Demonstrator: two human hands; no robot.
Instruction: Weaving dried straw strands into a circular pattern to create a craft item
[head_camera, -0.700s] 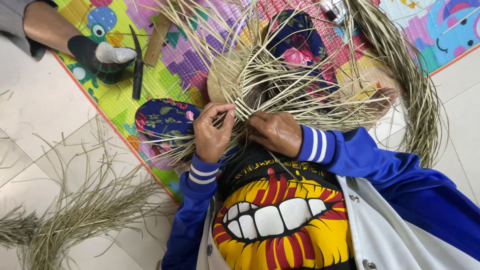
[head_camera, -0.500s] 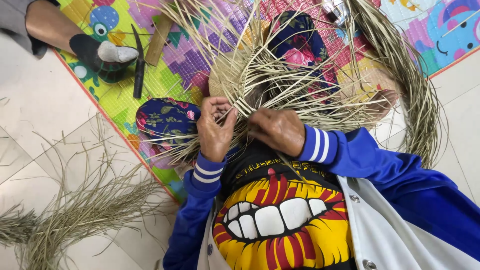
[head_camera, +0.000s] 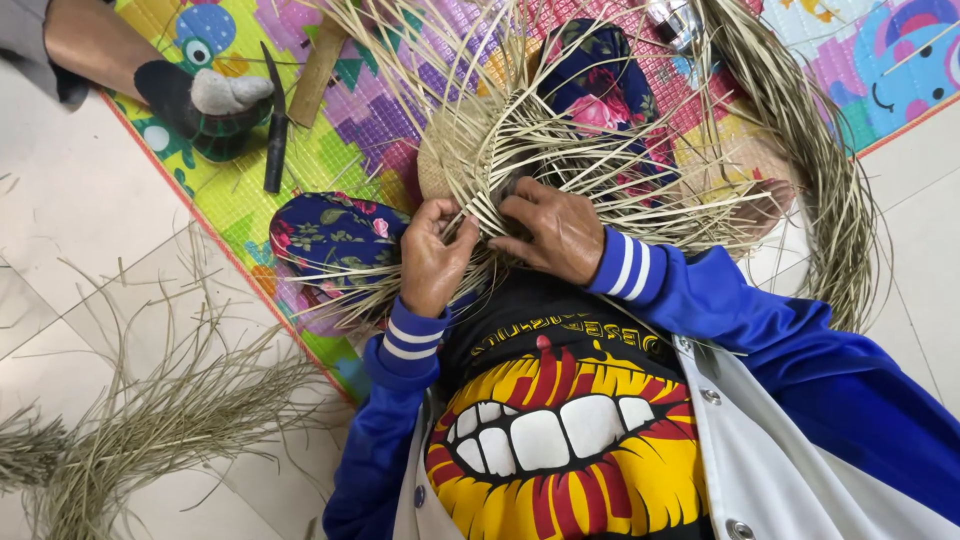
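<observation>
two hands work at the near edge of a half-woven straw piece (head_camera: 560, 150) that rests on the person's lap, over flowered trousers (head_camera: 330, 235). the left hand (head_camera: 432, 262) has its fingers curled shut, pinching thin straw strips between thumb and fingertips at that near edge. the right hand (head_camera: 553, 232), just beside it, presses bent fingers onto the weave (whether it pinches a strip i cannot tell). loose strands fan out all round the woven piece. left of it on the colourful play mat (head_camera: 350, 150) lie a dark knife (head_camera: 273, 130) and another person's socked foot (head_camera: 205, 105). a heap of loose straw (head_camera: 150, 420) lies on the tiled floor, well left of and nearer than the piece.
</observation>
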